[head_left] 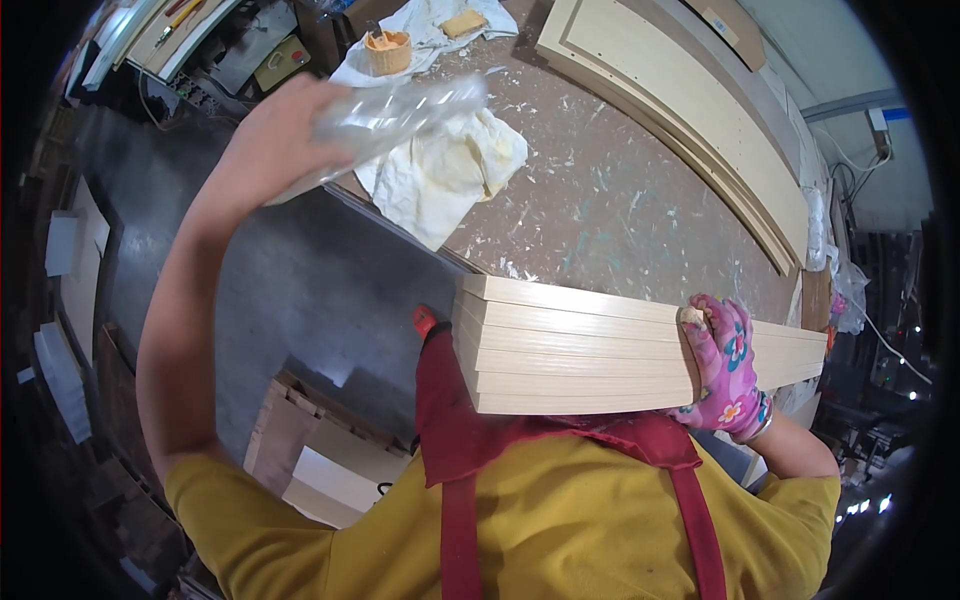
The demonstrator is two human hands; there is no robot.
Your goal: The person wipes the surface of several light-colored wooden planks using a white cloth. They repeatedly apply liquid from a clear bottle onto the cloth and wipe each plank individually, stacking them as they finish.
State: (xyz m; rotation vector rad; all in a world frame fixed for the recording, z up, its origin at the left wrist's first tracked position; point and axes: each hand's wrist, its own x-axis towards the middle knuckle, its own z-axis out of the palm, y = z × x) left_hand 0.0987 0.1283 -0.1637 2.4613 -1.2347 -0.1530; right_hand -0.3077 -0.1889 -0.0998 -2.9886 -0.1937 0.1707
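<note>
My bare left hand (290, 130) is raised over the table's left edge. It grips a clear plastic bottle (415, 112), blurred by motion and tilted on its side. Below the bottle lies a crumpled, stained white cloth (450, 170). A pink flowered glove covers my right hand (728, 370), which rests against a stack of pale wood-grain boards (570, 345) in front of my body. Its fingers are curled, and a small cream-coloured lump (692, 317) shows at their tips; what it is I cannot make out.
The worn brown table (620, 190) is strewn with pale shavings. At its back left stand a tub of orange paste (387, 52) and a yellowish sponge (463, 23) on a cloth. Curved cream panels (690, 110) lie along the far right. A cardboard box (330, 440) sits on the floor.
</note>
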